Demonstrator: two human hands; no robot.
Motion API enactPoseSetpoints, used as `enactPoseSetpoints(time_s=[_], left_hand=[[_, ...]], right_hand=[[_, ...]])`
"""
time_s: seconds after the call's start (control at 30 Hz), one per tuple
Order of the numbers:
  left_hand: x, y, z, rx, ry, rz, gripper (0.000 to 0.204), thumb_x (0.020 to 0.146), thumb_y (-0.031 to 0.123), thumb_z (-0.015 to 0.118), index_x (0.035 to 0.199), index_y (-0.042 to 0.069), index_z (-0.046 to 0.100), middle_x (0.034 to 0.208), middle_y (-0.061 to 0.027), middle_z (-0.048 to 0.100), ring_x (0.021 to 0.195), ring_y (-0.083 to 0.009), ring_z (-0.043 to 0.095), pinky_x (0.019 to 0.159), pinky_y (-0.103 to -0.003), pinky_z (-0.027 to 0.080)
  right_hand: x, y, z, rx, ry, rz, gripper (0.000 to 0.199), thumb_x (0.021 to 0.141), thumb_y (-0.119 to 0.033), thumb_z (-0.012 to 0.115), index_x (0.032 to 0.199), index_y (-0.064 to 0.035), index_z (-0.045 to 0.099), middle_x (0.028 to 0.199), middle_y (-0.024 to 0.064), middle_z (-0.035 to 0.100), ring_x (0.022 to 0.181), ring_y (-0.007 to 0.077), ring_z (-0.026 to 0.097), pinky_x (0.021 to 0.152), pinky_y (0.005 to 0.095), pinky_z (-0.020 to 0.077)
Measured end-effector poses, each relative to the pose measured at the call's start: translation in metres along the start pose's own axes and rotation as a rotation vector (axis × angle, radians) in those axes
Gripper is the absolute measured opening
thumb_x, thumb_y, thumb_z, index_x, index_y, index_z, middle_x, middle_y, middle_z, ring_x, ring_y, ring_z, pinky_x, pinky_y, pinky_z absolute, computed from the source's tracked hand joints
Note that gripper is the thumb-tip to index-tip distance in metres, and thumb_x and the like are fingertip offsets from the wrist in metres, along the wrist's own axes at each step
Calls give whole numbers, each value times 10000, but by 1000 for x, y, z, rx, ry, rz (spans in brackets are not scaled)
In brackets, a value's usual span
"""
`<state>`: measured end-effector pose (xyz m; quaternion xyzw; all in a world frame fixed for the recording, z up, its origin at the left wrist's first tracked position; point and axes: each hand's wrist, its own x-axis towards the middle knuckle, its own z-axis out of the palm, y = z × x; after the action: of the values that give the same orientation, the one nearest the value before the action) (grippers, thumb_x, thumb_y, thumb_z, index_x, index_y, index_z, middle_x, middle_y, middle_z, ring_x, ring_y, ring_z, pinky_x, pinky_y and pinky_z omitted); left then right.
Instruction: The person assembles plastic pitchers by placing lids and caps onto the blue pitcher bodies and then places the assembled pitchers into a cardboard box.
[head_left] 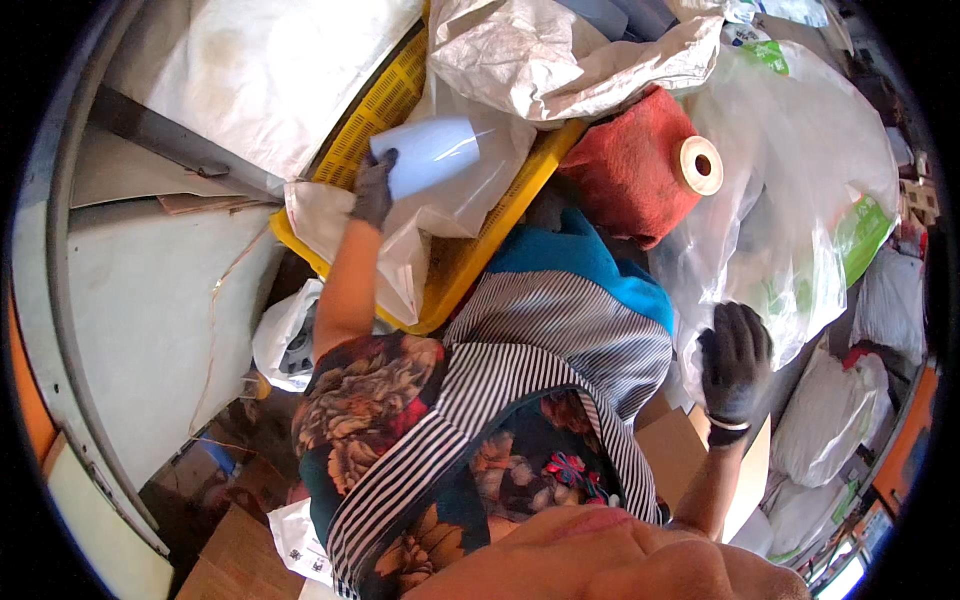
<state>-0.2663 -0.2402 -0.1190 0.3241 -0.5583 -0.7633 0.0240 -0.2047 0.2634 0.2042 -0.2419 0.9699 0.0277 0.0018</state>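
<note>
My left hand [373, 190], in a dark glove, is closed on the lower left end of a light blue, glossy, curved plastic piece [428, 158]. That piece lies over a yellow slotted crate [510, 215] lined with a whitish translucent plastic bag [455, 215]. On the right, my gloved right hand [735, 365] has its fingers stretched out and nothing in them. It is beside a big clear plastic bag [770, 200] with green patches; whether they touch, I cannot tell.
A red, fuzzy-surfaced bundle [625, 170] with a cream ring [701, 165] stands right of the crate. White woven sacking [560, 60] hangs over the crate's far end. A cardboard box [672, 450] is below my right hand. White sacks [830, 415] lie at the far right.
</note>
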Motion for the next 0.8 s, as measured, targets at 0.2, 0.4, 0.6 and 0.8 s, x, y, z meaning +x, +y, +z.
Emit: enactPoseSetpoints(time_s=[0.2, 0.4, 0.6, 0.8], left_hand=[[-91, 92, 7, 1149, -567, 867, 453, 946, 127, 568, 1362, 16, 428, 1287, -92, 539, 1156, -204, 544, 1000, -339, 456], [-186, 116, 140, 412, -638, 452, 601, 833, 147, 703, 1358, -3, 451, 1349, -170, 508, 1256, -295, 473, 1075, -378, 353], [-240, 153, 224, 815, -1118, 1562, 479, 796, 316, 683, 1216, 107, 582, 1285, -119, 542, 1236, -323, 471, 1054, -483, 375], [-234, 115, 281, 909, -1330, 1733, 407, 721, 413, 685, 1034, 155, 641, 1078, -66, 596, 1090, -295, 548, 992, -528, 418]], right_hand=[[80, -66, 45, 838, 67, -52, 1073, 622, -398, 848, 1427, 52, 299, 1410, 263, 405, 1296, 423, 410, 1094, 466, 305], [83, -50, 40, 1303, 286, -140, 1313, 500, -422, 926, 1479, 18, 169, 1462, 215, 364, 1322, 326, 421, 1100, 432, 317], [29, -4, 70, 1064, 207, -133, 1242, 538, -437, 902, 1469, 21, 218, 1461, 214, 373, 1338, 338, 400, 1109, 428, 302], [2, -1, 92, 1066, 204, -21, 1180, 566, -455, 868, 1456, 10, 249, 1458, 226, 369, 1340, 374, 381, 1113, 440, 296]])
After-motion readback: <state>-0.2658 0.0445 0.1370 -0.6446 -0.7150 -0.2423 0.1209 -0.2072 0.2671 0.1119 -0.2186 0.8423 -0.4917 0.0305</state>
